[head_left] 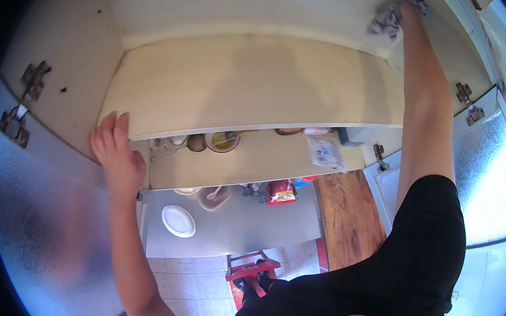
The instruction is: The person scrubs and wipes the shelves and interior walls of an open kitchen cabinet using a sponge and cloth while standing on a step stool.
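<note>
My right hand [410,8] is raised into the far right corner of a wall cabinet. It presses a crumpled, patterned cloth [386,19] against the inner wall, and the cloth is partly blurred. On the left, my left hand [116,147] rests with its fingertips on the front left end of the cream upper shelf [246,82], beside the cabinet's left side panel [76,51]. Nothing shows in that hand, and its fingers lie close to each other. My shadow falls across the shelf board.
Frosted-glass doors [49,203] hang open on rusty hinges [469,103]. The lower shelf [253,162] holds a bowl with a brush [222,141] and a plastic packet [324,151]. Below are a grey counter [250,230], a white lid [178,221], a red packet [281,191] and a red chair [251,271] under my feet.
</note>
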Motion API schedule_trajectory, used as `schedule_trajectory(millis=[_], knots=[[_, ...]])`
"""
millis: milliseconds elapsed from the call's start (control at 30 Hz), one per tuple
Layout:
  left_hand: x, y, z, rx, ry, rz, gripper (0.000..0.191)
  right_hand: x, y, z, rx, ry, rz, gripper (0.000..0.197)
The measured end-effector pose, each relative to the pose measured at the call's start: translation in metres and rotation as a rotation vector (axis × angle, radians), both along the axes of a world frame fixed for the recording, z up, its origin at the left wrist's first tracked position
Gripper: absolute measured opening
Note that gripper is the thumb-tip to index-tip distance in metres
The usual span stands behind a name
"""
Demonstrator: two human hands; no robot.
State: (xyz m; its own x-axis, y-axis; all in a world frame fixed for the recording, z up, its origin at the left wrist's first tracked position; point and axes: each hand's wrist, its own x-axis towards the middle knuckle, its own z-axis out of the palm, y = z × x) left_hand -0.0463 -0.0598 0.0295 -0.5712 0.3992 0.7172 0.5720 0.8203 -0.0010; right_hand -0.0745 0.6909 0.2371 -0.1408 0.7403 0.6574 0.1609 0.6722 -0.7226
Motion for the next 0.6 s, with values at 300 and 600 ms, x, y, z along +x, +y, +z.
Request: schedule_trajectory(millis=[300, 600], knots=[[0.013, -0.017, 0.009, -0.071, -0.020, 0.098, 0.074, 0.056, -0.057, -0.043, 0.341, -0.201, -0.070, 0.059], [0.017, -0.018, 0.013, -0.081, -0.019, 0.088, 0.074, 0.026, -0.089, -0.050, 0.328, -0.419, -0.028, 0.062]])
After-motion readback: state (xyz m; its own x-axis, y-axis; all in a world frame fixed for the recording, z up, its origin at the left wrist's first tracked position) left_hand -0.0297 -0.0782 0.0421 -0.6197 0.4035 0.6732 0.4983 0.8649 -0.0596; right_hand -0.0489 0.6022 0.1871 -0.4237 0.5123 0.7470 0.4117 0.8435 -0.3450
